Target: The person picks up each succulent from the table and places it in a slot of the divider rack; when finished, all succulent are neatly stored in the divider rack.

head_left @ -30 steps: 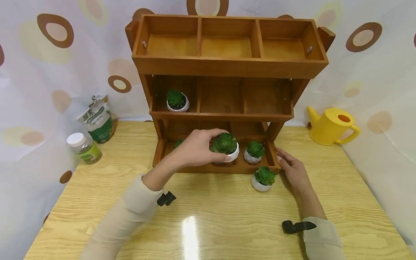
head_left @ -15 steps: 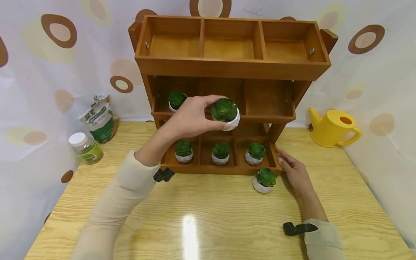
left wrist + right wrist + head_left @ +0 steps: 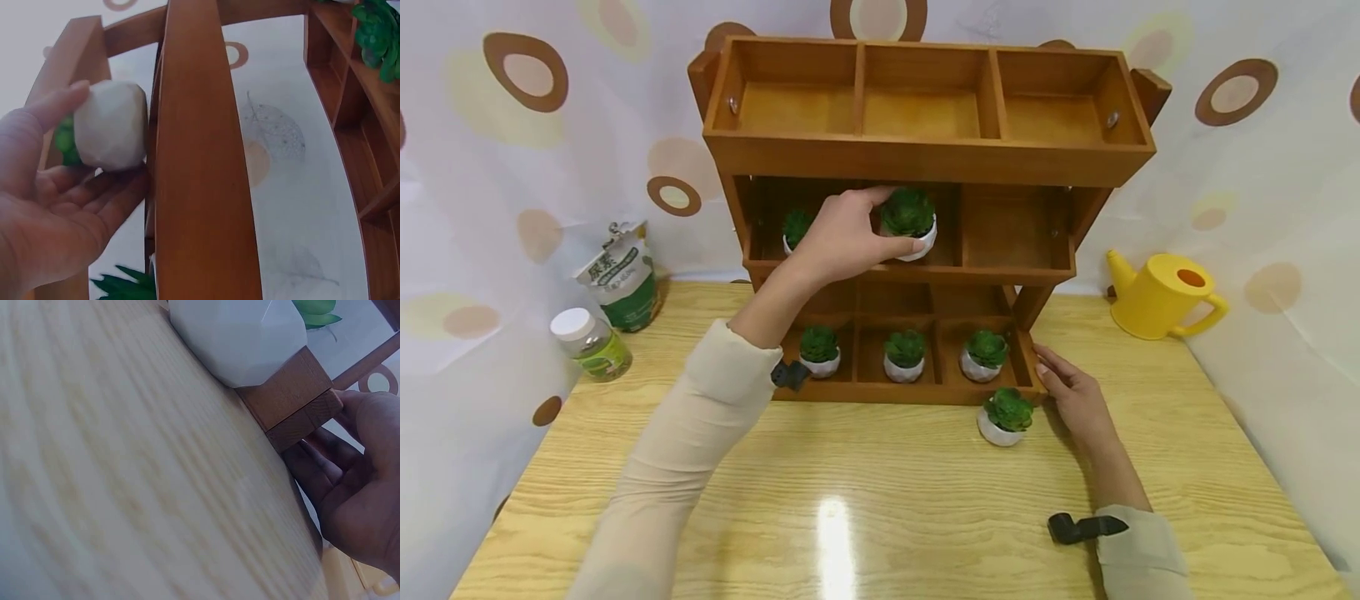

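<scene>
My left hand (image 3: 842,237) grips a potted succulent (image 3: 908,213) by its white faceted pot, thumb at the front, at the middle compartment of the middle tier of the wooden shelf (image 3: 925,158). In the left wrist view, the white pot (image 3: 115,128) lies tilted between thumb and fingers, beside a wooden board (image 3: 200,156). My right hand (image 3: 1075,404) rests against the outer side of the shelf's bottom right corner; in the right wrist view its fingertips touch the wooden end (image 3: 306,419). Partly hidden behind my left hand, another succulent (image 3: 795,227) sits in the middle tier's left compartment.
Bottom-tier succulents stand left (image 3: 819,350), centre (image 3: 904,354) and right (image 3: 983,354). Another succulent (image 3: 1006,415) stands on the table before the shelf's right corner. A yellow watering can (image 3: 1165,296) is at right; a green-white pouch (image 3: 621,279) and lidded jar (image 3: 591,343) are at left.
My left hand has lifted the potted succulent from in front of the bottom tier up to the middle tier's central compartment, and moved it inward. My right hand has stayed at the shelf corner.
</scene>
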`<state>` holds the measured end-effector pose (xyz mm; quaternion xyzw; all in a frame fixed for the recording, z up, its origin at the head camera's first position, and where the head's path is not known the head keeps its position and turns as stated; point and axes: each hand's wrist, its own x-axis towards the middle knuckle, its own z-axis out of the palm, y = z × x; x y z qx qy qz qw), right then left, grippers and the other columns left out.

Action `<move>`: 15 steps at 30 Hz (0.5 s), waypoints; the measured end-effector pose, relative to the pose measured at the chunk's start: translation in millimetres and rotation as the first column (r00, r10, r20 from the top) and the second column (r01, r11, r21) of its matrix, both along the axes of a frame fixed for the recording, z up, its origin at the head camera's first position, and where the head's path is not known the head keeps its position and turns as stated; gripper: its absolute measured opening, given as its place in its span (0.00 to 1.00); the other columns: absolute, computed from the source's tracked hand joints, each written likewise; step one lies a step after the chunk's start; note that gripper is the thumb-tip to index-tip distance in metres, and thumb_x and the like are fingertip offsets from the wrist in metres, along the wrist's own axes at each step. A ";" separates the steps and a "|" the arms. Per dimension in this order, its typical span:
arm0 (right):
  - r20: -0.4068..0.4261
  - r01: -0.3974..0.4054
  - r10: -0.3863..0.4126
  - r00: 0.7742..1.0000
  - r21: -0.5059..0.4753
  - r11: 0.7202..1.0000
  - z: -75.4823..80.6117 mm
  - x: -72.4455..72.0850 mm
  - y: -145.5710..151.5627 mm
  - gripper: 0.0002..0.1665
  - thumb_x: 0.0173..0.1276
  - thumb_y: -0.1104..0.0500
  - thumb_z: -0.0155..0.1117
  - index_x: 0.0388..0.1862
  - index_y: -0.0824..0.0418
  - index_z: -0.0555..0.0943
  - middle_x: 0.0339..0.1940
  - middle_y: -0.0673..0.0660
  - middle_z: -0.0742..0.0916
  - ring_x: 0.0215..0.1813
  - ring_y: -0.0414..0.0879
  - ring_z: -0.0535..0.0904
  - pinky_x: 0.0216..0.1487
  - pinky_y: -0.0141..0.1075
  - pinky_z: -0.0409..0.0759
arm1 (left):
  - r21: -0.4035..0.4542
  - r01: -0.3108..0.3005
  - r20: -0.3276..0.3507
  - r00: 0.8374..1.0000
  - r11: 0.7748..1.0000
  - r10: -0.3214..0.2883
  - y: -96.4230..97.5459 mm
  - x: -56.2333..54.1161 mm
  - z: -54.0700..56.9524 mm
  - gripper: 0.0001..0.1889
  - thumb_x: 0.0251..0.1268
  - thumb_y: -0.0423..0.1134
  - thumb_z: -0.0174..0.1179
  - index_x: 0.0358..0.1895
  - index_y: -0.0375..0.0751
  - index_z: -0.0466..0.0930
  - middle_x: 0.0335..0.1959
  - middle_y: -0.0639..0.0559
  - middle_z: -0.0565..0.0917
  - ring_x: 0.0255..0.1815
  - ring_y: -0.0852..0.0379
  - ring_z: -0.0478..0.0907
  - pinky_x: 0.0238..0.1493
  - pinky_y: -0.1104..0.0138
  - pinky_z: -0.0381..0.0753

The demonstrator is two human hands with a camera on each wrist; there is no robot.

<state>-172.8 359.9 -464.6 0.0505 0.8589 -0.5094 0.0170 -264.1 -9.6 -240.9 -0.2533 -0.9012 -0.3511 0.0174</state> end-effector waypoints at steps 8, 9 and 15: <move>0.005 0.013 -0.013 1.000 0.035 0.999 2.0 0.1 -1.4 0.35 0.81 0.39 0.47 0.81 0.46 0.61 0.79 0.56 0.70 0.79 0.56 0.65 0.71 0.36 0.73 | -0.072 -0.057 0.044 0.997 0.996 0.061 16.7 -7.1 -4.8 0.40 0.64 0.54 0.68 0.77 0.47 0.64 0.71 0.49 0.76 0.68 0.48 0.76 0.68 0.55 0.76; 0.006 0.016 -0.016 1.000 0.034 0.999 1.9 0.2 -1.5 0.34 0.81 0.39 0.47 0.81 0.46 0.62 0.79 0.56 0.71 0.79 0.55 0.65 0.71 0.36 0.73 | -0.085 -0.055 0.045 0.997 0.995 0.059 19.1 -7.3 -5.0 0.40 0.65 0.54 0.68 0.77 0.46 0.64 0.71 0.48 0.76 0.68 0.48 0.75 0.68 0.55 0.76; 0.015 0.015 -0.015 1.000 0.018 1.000 1.6 -0.4 -1.8 0.35 0.81 0.39 0.47 0.81 0.47 0.61 0.80 0.56 0.69 0.80 0.56 0.63 0.75 0.48 0.68 | -0.124 -0.027 0.013 1.000 0.992 0.028 29.5 -8.6 -9.7 0.37 0.65 0.52 0.68 0.75 0.43 0.67 0.68 0.46 0.78 0.66 0.46 0.77 0.67 0.55 0.77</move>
